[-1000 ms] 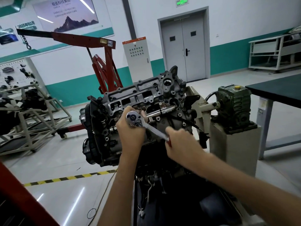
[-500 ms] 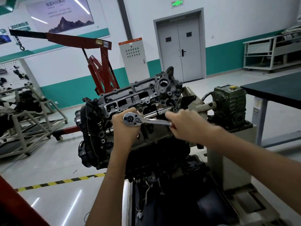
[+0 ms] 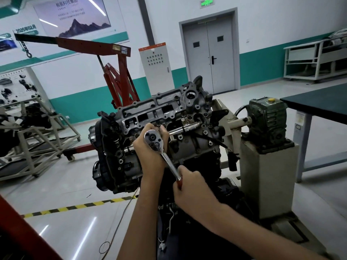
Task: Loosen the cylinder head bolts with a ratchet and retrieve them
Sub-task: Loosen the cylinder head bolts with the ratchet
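Note:
A dark engine with its cylinder head (image 3: 169, 109) exposed sits tilted on a stand in the middle of the view. A chrome ratchet (image 3: 161, 149) is set against the head, its round end up and its shaft running down to the right. My left hand (image 3: 150, 152) wraps around the ratchet's head end and steadies it. My right hand (image 3: 189, 186) grips the red handle at the lower end. The bolt under the ratchet is hidden by my left hand.
A grey-green gearbox (image 3: 266, 121) on a pedestal stands to the right of the engine. A dark-topped table (image 3: 319, 104) is at the far right. A red engine hoist (image 3: 116, 72) stands behind, and a metal frame stand (image 3: 37, 137) at the left. Yellow-black floor tape (image 3: 75, 207) crosses the floor.
My right hand swung the ratchet handle up to nearly level, then back down toward me. My left hand stayed on the ratchet's head.

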